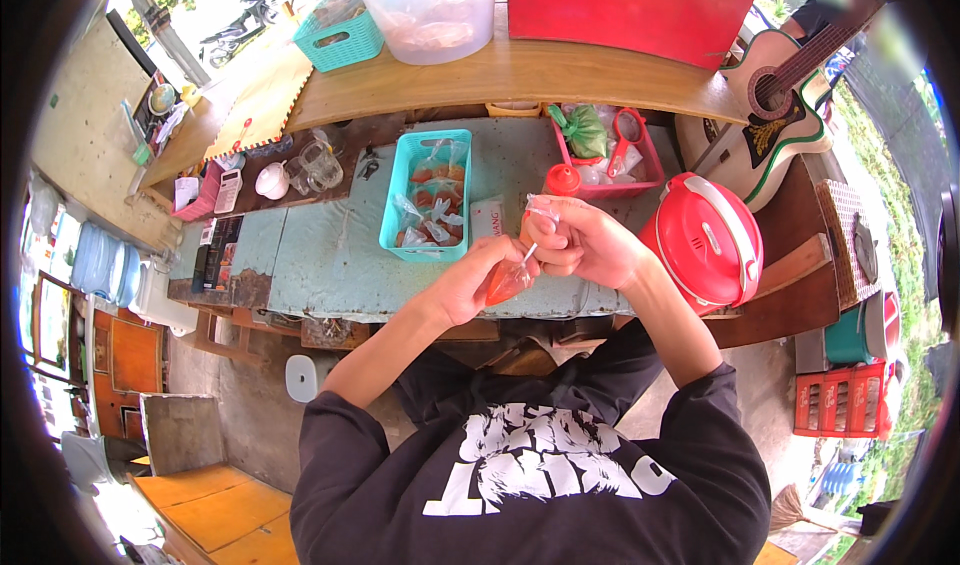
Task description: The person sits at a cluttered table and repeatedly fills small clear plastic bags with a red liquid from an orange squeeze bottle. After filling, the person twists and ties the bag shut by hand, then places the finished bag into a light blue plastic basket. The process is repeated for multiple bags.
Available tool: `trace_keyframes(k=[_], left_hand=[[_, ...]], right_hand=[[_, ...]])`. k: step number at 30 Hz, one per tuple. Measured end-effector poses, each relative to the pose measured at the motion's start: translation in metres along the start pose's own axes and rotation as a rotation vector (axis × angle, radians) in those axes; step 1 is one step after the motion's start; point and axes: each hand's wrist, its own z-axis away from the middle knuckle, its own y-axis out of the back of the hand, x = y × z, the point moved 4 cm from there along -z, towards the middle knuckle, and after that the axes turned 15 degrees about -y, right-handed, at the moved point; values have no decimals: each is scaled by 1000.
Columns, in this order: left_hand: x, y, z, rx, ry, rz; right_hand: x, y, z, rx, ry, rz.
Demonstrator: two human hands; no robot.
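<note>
My hands meet above the table's front edge, around a small clear plastic bag (508,283) of orange-red sauce. My left hand (468,283) is closed, its fingers pinching the bag near its filled part. Higher up, my right hand (585,237) is curled shut at the bag's gathered neck. A thin whitish strand runs between the hands; whether it is twisted plastic or a band I cannot tell. Just beyond them lies a turquoise basket (386,215) with several small tied bags (440,205) of similar sauce. A red squeeze bottle (562,180) stands behind my right hand.
A red lidded tub (703,240) sits by my right forearm. Behind it are a pink basket (640,187) with a green bag (583,130) and red-handled strainer (627,130). A guitar (770,115) leans at the far right. Glass mugs (318,165) stand left. A wooden shelf (420,83) crosses the back.
</note>
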Motion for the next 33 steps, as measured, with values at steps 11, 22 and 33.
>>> trace_keyframes(k=[11, 22, 33], left_hand=[[3, -4, 3, -33, -59, -35], [2, -8, 9, 62, -21, -12], [-7, -2, 16, 140, -88, -14]], right_hand=[[3, -1, -1, 2, 4, 1], [8, -7, -1, 88, 70, 38], [12, -2, -1, 104, 92, 48]])
